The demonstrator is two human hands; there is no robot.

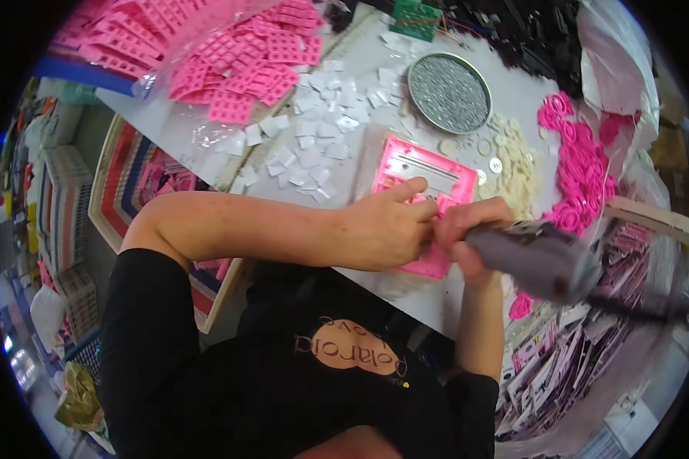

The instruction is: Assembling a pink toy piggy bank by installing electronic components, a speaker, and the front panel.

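A pink plastic casing (467,182) lies on the work table, with thin metal rods across its far part. My left hand (390,226) is over its near half, fingers partly curled and pressed on it, one finger pointing forward. My right hand (473,229) is closed round a dark grey power screwdriver (532,260), blurred by motion. The tool's body tilts out to the right, and a dark cord trails from its back end. Its working tip is hidden by my hands above the casing.
Beyond the casing is a round metal tin (450,92) full of small screws. White square pieces (310,145) are scattered left of it, with pink panels (245,57) behind. Cream rings (519,164) and magenta parts (578,172) lie right; black parts (520,34) are piled at back.
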